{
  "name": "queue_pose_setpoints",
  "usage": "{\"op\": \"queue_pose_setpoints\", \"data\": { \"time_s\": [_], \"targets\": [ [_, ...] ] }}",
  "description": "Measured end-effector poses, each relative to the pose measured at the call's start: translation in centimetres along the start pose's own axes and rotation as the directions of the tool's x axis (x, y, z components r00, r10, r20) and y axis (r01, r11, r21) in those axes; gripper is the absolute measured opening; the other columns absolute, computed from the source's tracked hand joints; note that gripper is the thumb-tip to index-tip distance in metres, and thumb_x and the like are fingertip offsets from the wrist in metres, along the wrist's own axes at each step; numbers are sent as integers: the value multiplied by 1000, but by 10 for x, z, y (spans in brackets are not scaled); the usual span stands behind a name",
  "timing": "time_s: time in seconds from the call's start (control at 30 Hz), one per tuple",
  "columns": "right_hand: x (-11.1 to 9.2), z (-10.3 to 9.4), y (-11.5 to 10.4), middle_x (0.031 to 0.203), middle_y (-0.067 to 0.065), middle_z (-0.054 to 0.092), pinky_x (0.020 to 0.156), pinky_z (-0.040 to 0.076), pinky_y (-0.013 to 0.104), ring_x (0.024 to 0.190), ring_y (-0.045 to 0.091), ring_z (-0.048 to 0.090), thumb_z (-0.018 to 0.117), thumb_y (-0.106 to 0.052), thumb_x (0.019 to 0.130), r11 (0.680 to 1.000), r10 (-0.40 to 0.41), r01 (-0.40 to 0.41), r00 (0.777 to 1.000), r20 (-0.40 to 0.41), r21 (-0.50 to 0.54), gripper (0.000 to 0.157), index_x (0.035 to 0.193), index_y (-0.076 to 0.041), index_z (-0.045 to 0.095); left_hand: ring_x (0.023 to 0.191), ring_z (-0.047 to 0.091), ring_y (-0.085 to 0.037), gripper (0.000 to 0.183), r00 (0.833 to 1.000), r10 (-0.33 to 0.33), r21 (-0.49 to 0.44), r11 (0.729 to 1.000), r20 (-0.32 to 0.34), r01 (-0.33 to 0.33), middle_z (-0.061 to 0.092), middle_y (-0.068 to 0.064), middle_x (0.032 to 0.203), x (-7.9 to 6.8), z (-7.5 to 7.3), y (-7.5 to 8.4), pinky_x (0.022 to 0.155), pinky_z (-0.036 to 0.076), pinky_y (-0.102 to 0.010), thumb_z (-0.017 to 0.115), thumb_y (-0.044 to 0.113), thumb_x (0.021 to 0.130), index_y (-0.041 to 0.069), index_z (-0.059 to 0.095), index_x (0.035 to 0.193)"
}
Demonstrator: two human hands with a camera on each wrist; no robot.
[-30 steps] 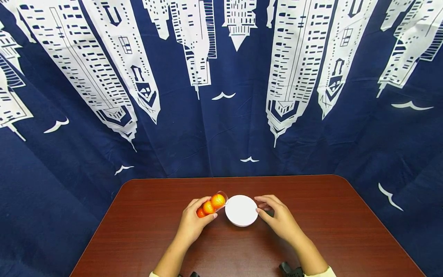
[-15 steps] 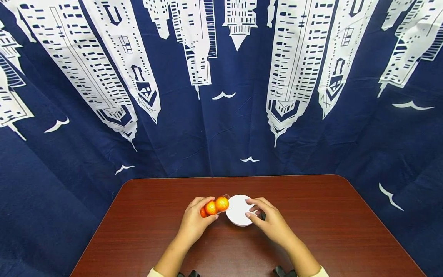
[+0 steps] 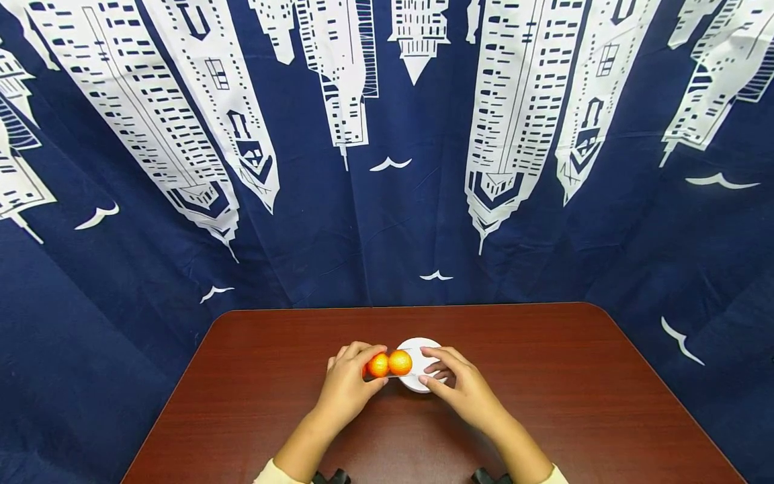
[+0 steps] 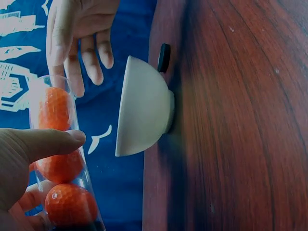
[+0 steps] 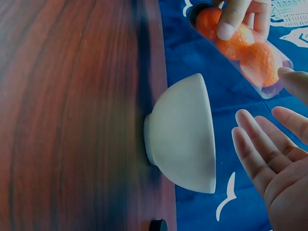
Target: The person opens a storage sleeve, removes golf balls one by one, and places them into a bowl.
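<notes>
My left hand (image 3: 346,384) grips a clear plastic tube (image 4: 79,144) with three dimpled orange balls (image 3: 400,362), golf-ball-like, lined up inside. The tube lies nearly level over the left part of a white bowl (image 5: 185,137), its far end toward the right. A dark end piece (image 5: 195,13) closes the tube's near end. My right hand (image 3: 464,388) hovers over the bowl's right side, fingers spread and holding nothing, with thumb and fingertips close to the tube's far end. The bowl stands upright on the table; the hands partly cover it in the head view.
A small black round piece (image 4: 164,57) lies on the brown wooden table (image 3: 544,363) to the right of the bowl; my right hand hides it in the head view. Behind the table hangs a dark blue curtain (image 3: 411,222) with white buildings and birds.
The left hand has brought the tube rightward and levelled it, from beside the bowl to over it. The right hand has come left over the bowl, toward the tube's end.
</notes>
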State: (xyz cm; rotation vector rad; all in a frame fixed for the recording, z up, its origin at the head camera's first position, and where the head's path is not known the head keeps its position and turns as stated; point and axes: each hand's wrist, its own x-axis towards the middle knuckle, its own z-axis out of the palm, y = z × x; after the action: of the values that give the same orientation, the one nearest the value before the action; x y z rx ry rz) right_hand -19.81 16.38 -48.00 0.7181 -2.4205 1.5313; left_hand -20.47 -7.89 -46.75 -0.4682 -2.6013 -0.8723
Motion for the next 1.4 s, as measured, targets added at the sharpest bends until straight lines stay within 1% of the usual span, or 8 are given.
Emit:
{"op": "queue_pose_setpoints", "data": {
  "time_s": [0.2, 0.37, 0.47, 0.6, 0.87, 1.0, 1.17, 1.4],
  "targets": [
    [0, 4, -1, 124, 15, 63, 87, 59, 28, 106, 26, 71, 75, -22, 93, 999, -9, 8, 1000, 16, 43, 48, 136, -7, 60, 108, 58, -18, 53, 999, 52, 43, 998, -14, -51, 66, 7, 110, -1, 0, 4, 88, 39, -39, 93, 21, 71, 24, 73, 120],
    [-1, 7, -1, 127, 10, 63, 87, 60, 30, 107, 23, 71, 74, -24, 93, 998, 14, -15, 1000, 27, 57, 49, 136, -5, 60, 110, 57, -20, 55, 994, 105, 105, 989, -21, -103, 65, 5, 111, -2, 0, 5, 91, 39, -42, 93, 19, 70, 23, 73, 121],
    [-2, 8, -1, 129, 7, 62, 88, 59, 30, 107, 21, 70, 74, -25, 93, 998, 32, -34, 999, 35, 56, 49, 136, -6, 59, 112, 56, -21, 56, 991, 129, 147, 981, -29, -124, 64, 5, 112, -3, 0, 5, 95, 39, -45, 94, 17, 69, 23, 72, 121],
    [-2, 11, 1, 129, 7, 62, 87, 59, 29, 106, 22, 71, 74, -21, 93, 997, 37, -39, 999, 30, 63, 49, 136, -5, 59, 114, 55, -22, 58, 986, 163, 198, 968, -41, -152, 63, 4, 113, -2, -1, 6, 98, 38, -47, 94, 15, 68, 24, 72, 121],
    [-2, 16, 5, 125, 13, 64, 86, 60, 28, 103, 27, 72, 75, -15, 92, 997, 1, -2, 1000, 12, 81, 47, 134, -1, 59, 114, 54, -23, 58, 977, 207, 276, 943, -52, -185, 62, 3, 113, -2, -3, 7, 98, 36, -47, 94, 14, 68, 25, 72, 120],
    [-3, 17, 6, 122, 12, 66, 86, 60, 29, 103, 24, 72, 75, -15, 91, 996, -7, 6, 1000, 6, 90, 47, 134, -3, 60, 113, 55, -22, 58, 974, 218, 278, 941, -60, -194, 63, 3, 113, -2, -3, 7, 98, 37, -47, 94, 13, 67, 25, 72, 120],
    [-3, 16, 5, 120, 12, 66, 86, 60, 29, 103, 22, 72, 76, -14, 90, 995, -15, 16, 1000, -5, 100, 47, 134, -4, 61, 113, 55, -22, 57, 975, 211, 243, 951, -68, -189, 62, 3, 113, -3, -2, 6, 97, 37, -47, 94, 13, 68, 25, 73, 120],
    [-3, 16, 4, 120, 13, 65, 87, 60, 26, 103, 21, 72, 77, -13, 89, 994, 0, 1, 1000, -3, 106, 47, 133, -3, 61, 113, 55, -22, 55, 975, 213, 229, 954, -70, -192, 63, 3, 112, -3, -1, 5, 96, 37, -47, 93, 13, 69, 23, 73, 119]
  ]
}}
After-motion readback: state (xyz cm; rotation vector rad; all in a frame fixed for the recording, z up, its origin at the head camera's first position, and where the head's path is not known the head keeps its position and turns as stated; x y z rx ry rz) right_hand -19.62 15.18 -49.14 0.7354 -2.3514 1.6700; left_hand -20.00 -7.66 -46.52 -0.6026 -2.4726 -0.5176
